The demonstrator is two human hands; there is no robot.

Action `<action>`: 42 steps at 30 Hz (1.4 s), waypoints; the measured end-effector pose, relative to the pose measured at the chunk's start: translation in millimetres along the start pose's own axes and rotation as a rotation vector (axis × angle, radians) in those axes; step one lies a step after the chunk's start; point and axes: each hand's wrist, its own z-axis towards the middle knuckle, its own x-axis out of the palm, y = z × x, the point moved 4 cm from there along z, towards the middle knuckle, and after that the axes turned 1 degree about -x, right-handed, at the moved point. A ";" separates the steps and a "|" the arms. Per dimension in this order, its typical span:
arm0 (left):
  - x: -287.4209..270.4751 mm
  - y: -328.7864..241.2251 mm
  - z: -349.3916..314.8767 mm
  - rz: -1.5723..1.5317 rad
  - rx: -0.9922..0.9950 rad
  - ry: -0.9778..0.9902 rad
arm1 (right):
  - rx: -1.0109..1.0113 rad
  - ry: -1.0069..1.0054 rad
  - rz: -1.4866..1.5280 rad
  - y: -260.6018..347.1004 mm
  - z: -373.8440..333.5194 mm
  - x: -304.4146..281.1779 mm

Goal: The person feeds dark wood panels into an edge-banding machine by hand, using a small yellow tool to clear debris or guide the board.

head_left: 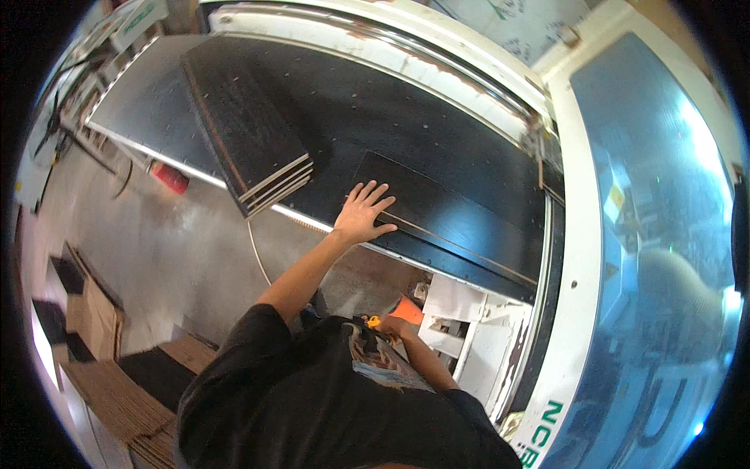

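Green lettering marks the white machine frame (556, 313) at lower right and another white housing (141, 23) at upper left; faint print on the pale sheet (508, 19) at the top is too small to read. The black panel (461, 209) lies flat on the dark machine bed (406, 109), right of centre near the front edge. It is long, rectangular and smooth, with a soft bluish sheen and a thin pale edge facing the person. The left hand (363, 215) rests over its near left corner, hiding it; that grip is open, fingers spread, holding nothing. The right hand (397, 327) is low beside the black T-shirt (312, 399), at a small yellow object (373, 321); whether its grip closes on this I cannot tell. An orange item (407, 309) is just beyond. To the left, a stack of dark boards (250, 117) with pale end edges juts past the bed's front. A blue-tinted cover (648, 180) bounds the right side. A red cylinder (168, 177) is below the bed, and brown-edged boards (117, 399) are piled at lower left.
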 end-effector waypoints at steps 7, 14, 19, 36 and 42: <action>-8.0 0.7 2.6 -0.021 0.040 -0.080 | -0.151 -0.511 -0.292 -87.2 -7.1 -1.0; -4.9 5.3 0.0 -0.026 0.061 -0.085 | -0.020 -0.349 0.461 -80.2 -109.6 -23.4; -2.7 -6.1 6.8 -0.039 0.082 -0.024 | -0.415 -0.805 0.928 -40.5 -237.5 -81.4; 3.2 -9.4 27.4 0.032 -0.032 0.112 | -0.289 -1.261 0.813 -100.7 -247.1 -249.3; 32.2 -63.6 162.7 -0.110 0.156 0.170 | -0.023 -1.247 0.757 -90.7 -253.9 -273.9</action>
